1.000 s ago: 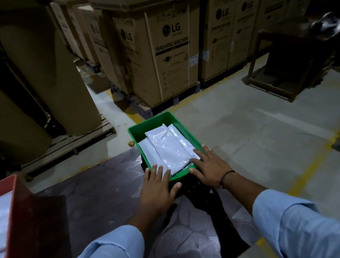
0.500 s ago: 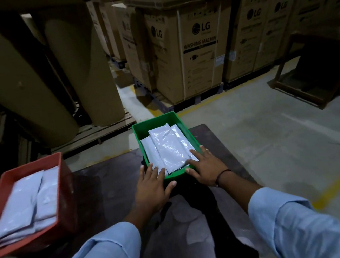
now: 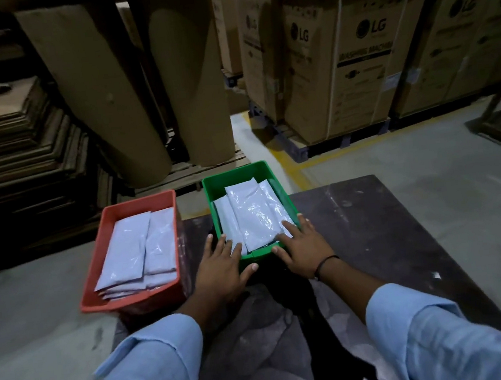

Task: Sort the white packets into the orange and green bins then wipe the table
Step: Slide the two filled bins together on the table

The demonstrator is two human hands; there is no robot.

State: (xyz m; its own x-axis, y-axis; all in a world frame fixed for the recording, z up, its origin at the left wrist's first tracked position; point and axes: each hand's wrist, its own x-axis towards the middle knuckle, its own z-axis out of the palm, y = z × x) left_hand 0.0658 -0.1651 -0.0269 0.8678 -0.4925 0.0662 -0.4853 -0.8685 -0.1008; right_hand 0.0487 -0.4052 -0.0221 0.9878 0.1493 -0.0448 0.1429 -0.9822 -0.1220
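Apparently sorting is done: left hand (image 3: 224, 265) and right hand (image 3: 303, 246) lie flat, gripping nothing, on packets (image 3: 252, 213) in the green bin (image 3: 234, 172); orange bin (image 3: 136, 202) just left. Next, wiping the table (image 3: 374, 221) needs a cloth.

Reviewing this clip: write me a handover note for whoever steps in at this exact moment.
Left hand: open, fingers flat on the near left corner of the green bin.
Right hand: open, fingers flat over the near right corner, touching the packets inside.
The orange bin sits beside the green one with a gap between them and holds a stack too.
Done: no loose packets show on the table, so sorting looks finished.
Left: wipe the table; pale smears show on it.
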